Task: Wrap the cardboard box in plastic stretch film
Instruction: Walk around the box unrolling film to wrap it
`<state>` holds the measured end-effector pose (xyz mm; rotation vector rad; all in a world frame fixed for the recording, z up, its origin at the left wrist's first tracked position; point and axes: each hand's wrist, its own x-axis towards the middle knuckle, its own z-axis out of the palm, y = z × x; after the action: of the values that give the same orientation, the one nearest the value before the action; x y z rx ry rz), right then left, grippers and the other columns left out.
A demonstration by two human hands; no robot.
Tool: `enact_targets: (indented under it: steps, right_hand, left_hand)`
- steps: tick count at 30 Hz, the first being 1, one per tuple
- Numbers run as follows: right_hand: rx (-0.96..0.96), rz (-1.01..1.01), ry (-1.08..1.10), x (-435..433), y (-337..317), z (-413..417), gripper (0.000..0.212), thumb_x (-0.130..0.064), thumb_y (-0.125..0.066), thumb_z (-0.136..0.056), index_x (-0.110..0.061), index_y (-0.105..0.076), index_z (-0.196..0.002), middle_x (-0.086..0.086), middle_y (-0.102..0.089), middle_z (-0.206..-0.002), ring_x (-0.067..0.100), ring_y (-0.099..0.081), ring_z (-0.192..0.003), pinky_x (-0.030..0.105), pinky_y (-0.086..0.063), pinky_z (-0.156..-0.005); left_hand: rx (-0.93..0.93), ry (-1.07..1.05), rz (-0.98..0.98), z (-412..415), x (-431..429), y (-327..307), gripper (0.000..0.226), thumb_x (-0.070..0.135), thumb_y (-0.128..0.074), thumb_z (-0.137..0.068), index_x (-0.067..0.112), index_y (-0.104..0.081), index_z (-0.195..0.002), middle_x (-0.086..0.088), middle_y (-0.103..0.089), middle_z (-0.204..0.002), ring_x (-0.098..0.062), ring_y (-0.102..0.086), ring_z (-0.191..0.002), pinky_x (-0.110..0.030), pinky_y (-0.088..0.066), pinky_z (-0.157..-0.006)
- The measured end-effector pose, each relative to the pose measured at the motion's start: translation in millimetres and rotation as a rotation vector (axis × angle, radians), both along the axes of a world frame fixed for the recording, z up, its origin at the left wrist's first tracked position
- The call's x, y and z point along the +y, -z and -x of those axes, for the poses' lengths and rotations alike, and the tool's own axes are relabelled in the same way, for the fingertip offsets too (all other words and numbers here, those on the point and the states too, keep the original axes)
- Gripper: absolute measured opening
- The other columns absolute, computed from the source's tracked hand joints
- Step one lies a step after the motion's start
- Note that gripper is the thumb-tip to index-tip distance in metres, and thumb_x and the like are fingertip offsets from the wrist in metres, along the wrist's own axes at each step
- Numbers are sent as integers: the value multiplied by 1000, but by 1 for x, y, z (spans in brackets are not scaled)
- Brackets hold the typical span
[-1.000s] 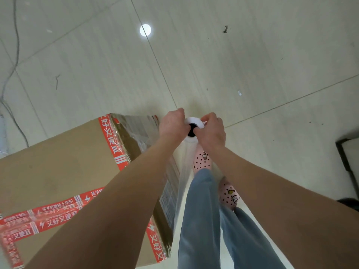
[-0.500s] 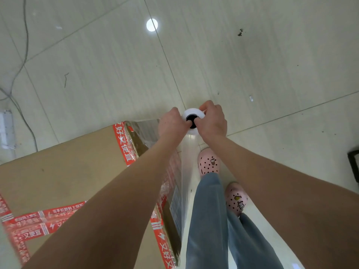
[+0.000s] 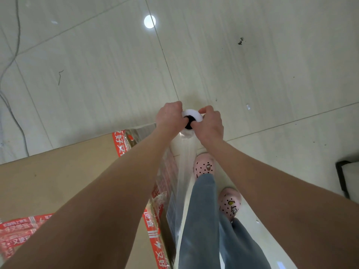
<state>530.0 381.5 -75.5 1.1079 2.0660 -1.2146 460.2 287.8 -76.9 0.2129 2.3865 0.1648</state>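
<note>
You have two hands up: your left hand (image 3: pixel 169 115) and your right hand (image 3: pixel 210 125), both closed on one roll of stretch film (image 3: pixel 191 121), whose white end sits between your fingers (image 3: pixel 206 110). Below and left of those fingers stands one cardboard box (image 3: pixel 58 179), crossed by several strips of red tape (image 3: pixel 118 141); the exact number is cut off by the frame. Beneath your fingers you have two pink shoes (image 3: pixel 205 167). Far left of your fingers runs one cable (image 3: pixel 11 59).

Brown box (image 3: pixel 58 177), red tape (image 3: pixel 119 141); pink black-dotted shoes (image 3: pixel 205 166); white roll (image 3: pixel 191 115).
</note>
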Motion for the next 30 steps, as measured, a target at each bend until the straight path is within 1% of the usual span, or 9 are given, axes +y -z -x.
enact_targets:
  steps: [5, 8, 11, 14, 16, 18, 21, 25, 30]
  right_hand:
    - [55, 21, -13, -4, -5, 35, 34, -14, -58, -83, -22, -54, -116, 3, -52, -116, 22, -57, -96, 33, -48, -80]
    - [57, 25, -56, -8, -4, 48, 27, -13, -59, -83, -21, -57, -109, 2, -55, -112, 21, -58, -92, 31, -46, -73]
    - [57, 34, -88, -8, -1, 52, 23, -14, -59, -82, -23, -57, -103, 0, -55, -109, 19, -56, -87, 27, -39, -65]
    - [52, 35, -94, -9, 0, 52, 21, -15, -59, -84, -23, -57, -103, -1, -55, -107, 17, -56, -81, 26, -39, -60]
    - [39, 29, -95, -10, -2, 53, 23, -13, -58, -85, -22, -58, -106, -1, -56, -109, 17, -58, -82, 31, -48, -64]
    - [44, 10, -111, -8, -3, 56, 23, -12, -57, -86, -20, -58, -108, 0, -58, -108, 19, -59, -86, 38, -52, -74]
    - [65, -18, -141, -3, -5, 65, 23, -14, -56, -86, -17, -54, -108, 0, -60, -107, 20, -59, -87, 37, -50, -75]
    - [-25, -36, -194, 2, -2, 76, 34, -19, -61, -83, -20, -48, -115, 3, -48, -116, 22, -54, -82, 31, -41, -68]
    - [-28, -21, -248, 3, 2, 101, 31, -14, -58, -81, -24, -54, -110, 3, -51, -113, 23, -56, -87, 29, -42, -67]
  left_hand:
    - [-1, -205, -23, 19, -13, 2, 19, 26, -59, -79, 12, -46, -77, 2, -44, -66, -22, -47, -66, -25, -27, -45]
    - [-8, -259, -6, 23, -21, 4, 23, 29, -60, -79, 10, -47, -78, 1, -44, -66, -22, -48, -66, -26, -27, -45]
    - [-15, -187, 49, 27, -23, 5, 24, 30, -60, -80, 11, -47, -85, -1, -48, -73, -24, -50, -70, -27, -28, -47]
    - [10, -22, 24, 31, -18, 2, 29, 23, -60, -82, 10, -49, -105, -5, -54, -91, -25, -55, -78, -31, -38, -56]
    - [43, 97, -14, 32, -12, 1, 28, 17, -58, -83, 12, -50, -110, -6, -54, -97, -27, -58, -82, -34, -41, -59]
    - [55, 121, -22, 37, -8, 1, 20, 15, -53, -84, 12, -53, -104, -7, -55, -95, -27, -56, -79, -33, -38, -59]
    - [44, 28, -3, 46, -6, 2, 16, 15, -51, -83, 10, -54, -97, -8, -58, -90, -26, -52, -74, -32, -37, -58]
    - [8, -186, -27, 50, -5, 4, 17, 20, -56, -79, 9, -54, -92, -5, -53, -82, -26, -50, -73, -30, -36, -59]
    - [-3, -356, -53, 60, -12, 6, 13, 21, -57, -77, 12, -48, -78, 0, -49, -70, -24, -49, -69, -27, -31, -54]
